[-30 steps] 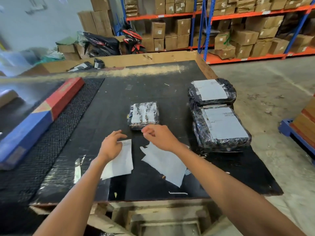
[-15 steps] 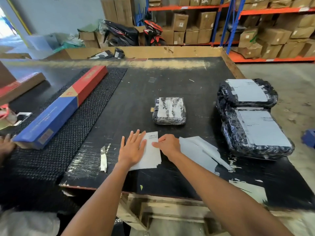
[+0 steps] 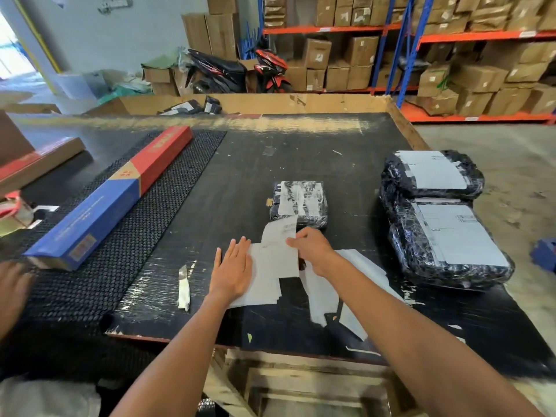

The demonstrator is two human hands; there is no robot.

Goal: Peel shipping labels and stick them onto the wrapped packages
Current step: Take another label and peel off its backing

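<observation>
My left hand lies flat, fingers spread, on a white sheet of label backing on the black table. My right hand pinches a white shipping label whose top edge curls up off that sheet. Just behind it sits a small black wrapped package with white strips on top. At the right lie two bigger black wrapped packages, one near and one far, each with a white label on top.
Used white backing sheets lie right of my hands. A small paper scrap rests to the left. A long blue and red box lies on a dotted black mat. Another person's hand shows at the far left edge.
My right hand has lifted the label's top edge off the sheet; half a second ago the label lay flat. My left hand stays pressed on the sheet.
</observation>
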